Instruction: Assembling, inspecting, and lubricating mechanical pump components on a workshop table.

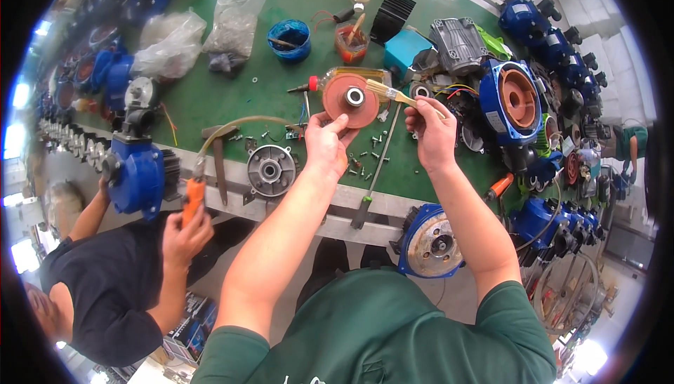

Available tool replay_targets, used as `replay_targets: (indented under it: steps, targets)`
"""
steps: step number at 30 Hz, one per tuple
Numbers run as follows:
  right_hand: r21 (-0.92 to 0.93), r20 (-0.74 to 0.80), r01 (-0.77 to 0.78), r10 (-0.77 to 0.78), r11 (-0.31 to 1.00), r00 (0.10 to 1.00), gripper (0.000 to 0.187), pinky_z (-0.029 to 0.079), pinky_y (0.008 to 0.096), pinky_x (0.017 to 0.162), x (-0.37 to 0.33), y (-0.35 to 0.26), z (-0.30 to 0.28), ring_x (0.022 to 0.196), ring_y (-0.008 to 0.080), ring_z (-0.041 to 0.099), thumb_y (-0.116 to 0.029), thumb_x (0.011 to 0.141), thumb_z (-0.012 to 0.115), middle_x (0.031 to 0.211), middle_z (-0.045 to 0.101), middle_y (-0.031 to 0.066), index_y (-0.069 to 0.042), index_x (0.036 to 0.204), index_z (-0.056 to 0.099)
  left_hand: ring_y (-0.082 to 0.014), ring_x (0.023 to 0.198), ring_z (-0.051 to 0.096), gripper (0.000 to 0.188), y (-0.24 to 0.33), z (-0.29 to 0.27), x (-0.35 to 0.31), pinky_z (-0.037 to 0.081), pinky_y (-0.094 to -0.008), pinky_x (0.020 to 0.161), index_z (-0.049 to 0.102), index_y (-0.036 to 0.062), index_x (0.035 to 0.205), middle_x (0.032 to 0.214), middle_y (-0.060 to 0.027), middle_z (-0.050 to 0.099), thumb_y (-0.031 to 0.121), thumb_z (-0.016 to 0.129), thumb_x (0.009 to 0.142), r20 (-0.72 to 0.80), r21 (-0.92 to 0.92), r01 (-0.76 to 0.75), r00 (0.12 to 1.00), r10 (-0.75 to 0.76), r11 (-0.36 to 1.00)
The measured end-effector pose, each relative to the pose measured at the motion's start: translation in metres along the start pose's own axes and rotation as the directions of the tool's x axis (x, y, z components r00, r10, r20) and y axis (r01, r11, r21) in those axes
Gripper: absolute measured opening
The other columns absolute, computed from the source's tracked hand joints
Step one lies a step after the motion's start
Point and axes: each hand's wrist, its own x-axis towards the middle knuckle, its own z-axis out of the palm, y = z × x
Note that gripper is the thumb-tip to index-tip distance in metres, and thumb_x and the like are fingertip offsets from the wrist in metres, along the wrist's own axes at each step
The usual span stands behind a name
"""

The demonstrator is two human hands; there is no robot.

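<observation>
My left hand (328, 144) grips the lower rim of a reddish-brown round impeller (339, 109) with a bare metal hub, its face turned up toward me. Between the fingers and thumb of my right hand (434, 131) is a small paintbrush (397, 95) with a pale wooden handle. The bristles meet or overlap the impeller's right edge; whether they touch it I cannot tell. Partly hidden behind the impeller lies a clear bottle (379, 75) with a red cap. Loose screws (371, 156) are scattered on the green bench below the brush.
A silver end cover (272, 170), a hammer (219, 163) and a screwdriver (364, 208) lie near the bench edge. Behind stand a blue pot (288, 41) and a red-stained cup (351, 41). Blue pumps (514, 103) crowd the right. At left, a co-worker holds an orange power tool (193, 200).
</observation>
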Motion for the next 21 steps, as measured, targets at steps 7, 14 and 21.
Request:
replay_targets:
  steps: [7,14,21]
  targets:
    - [-0.082,0.084,0.010,-0.003,0.997,0.996,0.020,0.053,0.0275,0.063,-0.002,0.017,0.017,0.067,0.0144,0.064,-0.010,0.094,0.064,0.085,0.070,0.0121,0.004,0.108,0.066,-0.0328,0.110,0.061,0.032,0.001,0.005,-0.003,0.051,-0.0521,0.100,0.042,0.0004,0.119,0.120,-0.0184,0.055,-0.003,0.059,0.091,-0.040,0.020,0.013,0.999,-0.012,1.000]
    - [-0.490,0.096,0.210,-0.187,0.846,0.978,0.019,0.053,0.0307,0.066,0.065,0.044,-0.005,0.071,0.0185,0.066,-0.013,0.087,0.065,0.084,0.070,0.0107,0.002,0.099,0.069,-0.0313,0.108,0.061,0.032,0.004,0.000,-0.002,0.050,-0.0521,0.100,0.043,0.0007,0.118,0.119,-0.0173,0.055,-0.003,0.059,0.091,-0.077,0.064,-0.028,0.996,0.033,0.998]
    - [-0.876,0.397,0.407,-0.095,0.258,0.913,0.022,0.051,0.0403,0.083,0.117,0.054,0.014,0.091,0.0346,0.063,-0.022,0.078,0.065,0.093,0.062,0.0152,-0.007,0.092,0.073,-0.0301,0.107,0.061,0.032,0.012,-0.014,-0.005,0.051,-0.0504,0.098,0.043,0.0016,0.118,0.119,-0.0163,0.055,-0.003,0.059,0.091,-0.136,0.060,-0.043,0.989,0.051,0.997]
